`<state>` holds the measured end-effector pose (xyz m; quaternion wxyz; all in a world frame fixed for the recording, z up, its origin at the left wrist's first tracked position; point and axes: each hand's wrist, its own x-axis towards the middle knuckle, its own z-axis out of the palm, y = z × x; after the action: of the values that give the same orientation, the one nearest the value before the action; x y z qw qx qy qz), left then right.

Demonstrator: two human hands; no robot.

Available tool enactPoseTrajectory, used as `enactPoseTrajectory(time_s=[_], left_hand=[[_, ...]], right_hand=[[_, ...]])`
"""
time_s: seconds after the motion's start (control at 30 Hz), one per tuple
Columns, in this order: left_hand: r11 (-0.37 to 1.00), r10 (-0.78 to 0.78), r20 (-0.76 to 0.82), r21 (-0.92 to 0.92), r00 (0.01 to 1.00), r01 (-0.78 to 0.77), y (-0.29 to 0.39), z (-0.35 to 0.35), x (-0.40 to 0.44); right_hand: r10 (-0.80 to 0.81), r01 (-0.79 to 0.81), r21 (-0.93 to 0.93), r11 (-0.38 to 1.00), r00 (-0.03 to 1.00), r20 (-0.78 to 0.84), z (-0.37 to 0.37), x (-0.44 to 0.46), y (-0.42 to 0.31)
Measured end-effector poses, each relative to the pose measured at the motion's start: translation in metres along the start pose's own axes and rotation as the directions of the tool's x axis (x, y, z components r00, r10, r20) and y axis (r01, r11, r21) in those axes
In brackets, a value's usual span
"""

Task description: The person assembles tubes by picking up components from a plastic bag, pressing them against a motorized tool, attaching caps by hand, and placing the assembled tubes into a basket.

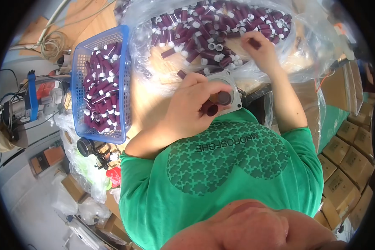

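My left hand point(189, 102) is closed, its fingers curled round a dark maroon tube point(211, 109). A second round dark end point(224, 98) shows by its thumb, in front of a square grey metal flange point(236, 93) with corner holes; whether the hand grips that one too I cannot tell. Farther off and to the right, my right hand point(264, 58) pinches a short maroon tube point(254, 43) at the edge of the pile. The pile of maroon tubes with white caps point(216, 35) lies loose on clear plastic sheeting.
A blue mesh basket point(126, 83) full of similar capped tubes stands on the wooden table at left. Clear plastic sheeting point(316, 46) surrounds the pile. Cardboard boxes point(341, 179) are stacked at right. Cables and equipment point(33, 100) sit at far left.
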<state>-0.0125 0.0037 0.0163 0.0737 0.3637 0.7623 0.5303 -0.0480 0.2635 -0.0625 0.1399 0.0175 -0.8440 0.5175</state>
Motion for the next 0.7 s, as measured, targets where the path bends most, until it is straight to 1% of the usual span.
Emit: enactPoseTrajectory(time_s=[0.07, 0.13, 0.23, 0.33, 0.37, 0.43, 0.47, 0.5, 0.53, 0.6, 0.63, 0.7], left_hand=[[0.998, 0.036, -0.019, 0.061, 0.999, -0.035, 0.0, 0.0, 0.001], [0.99, 0.061, -0.021, 0.125, 0.998, -0.058, 0.003, -0.001, 0.002], [0.999, 0.034, -0.119, 0.004, 0.992, -0.034, -0.003, 0.008, -0.001], [0.961, -0.116, -0.249, -0.271, 0.962, 0.045, -0.023, 0.003, -0.005], [0.988, -0.105, -0.367, -0.146, 0.924, 0.054, -0.035, -0.005, 0.002], [0.972, -0.23, -0.443, -0.067, 0.866, 0.224, -0.075, -0.028, 0.022], [0.942, -0.317, -0.432, -0.042, 0.844, 0.332, -0.102, -0.036, 0.027], [0.9, -0.402, -0.417, -0.014, 0.816, 0.436, -0.128, -0.044, 0.031], [0.862, -0.424, -0.432, 0.077, 0.796, 0.501, -0.153, -0.044, 0.032], [0.837, -0.373, -0.468, 0.202, 0.801, 0.508, -0.2, -0.032, 0.037], [0.817, -0.35, -0.485, 0.261, 0.802, 0.514, -0.21, -0.027, 0.035], [0.771, -0.452, -0.415, 0.264, 0.79, 0.58, -0.188, -0.027, 0.042]], right_hand=[[0.202, -0.181, -0.155, 0.971, 0.97, 0.134, 0.011, 0.01, -0.002], [0.425, -0.359, -0.289, 0.887, 0.88, 0.213, 0.023, 0.026, -0.004], [0.468, -0.37, -0.428, 0.825, 0.872, 0.148, 0.052, 0.043, 0.057], [0.489, -0.474, -0.125, 0.872, 0.825, 0.283, 0.048, 0.046, 0.068], [0.457, -0.439, -0.128, 0.889, 0.844, 0.28, 0.044, 0.046, 0.074], [0.426, -0.406, -0.126, 0.905, 0.863, 0.272, 0.035, 0.043, 0.066], [0.409, -0.389, -0.127, 0.912, 0.873, 0.267, 0.03, 0.039, 0.061], [0.353, -0.338, -0.104, 0.935, 0.913, 0.206, 0.03, 0.034, 0.054], [0.357, -0.362, 0.004, 0.932, 0.921, 0.154, 0.03, 0.029, 0.047], [0.384, -0.387, 0.219, 0.896, 0.921, 0.058, 0.029, 0.016, 0.027], [0.366, -0.358, 0.367, 0.859, 0.929, 0.052, 0.024, 0.007, -0.001], [0.212, -0.244, 0.497, 0.832, 0.97, 0.122, 0.015, -0.013, -0.05]])
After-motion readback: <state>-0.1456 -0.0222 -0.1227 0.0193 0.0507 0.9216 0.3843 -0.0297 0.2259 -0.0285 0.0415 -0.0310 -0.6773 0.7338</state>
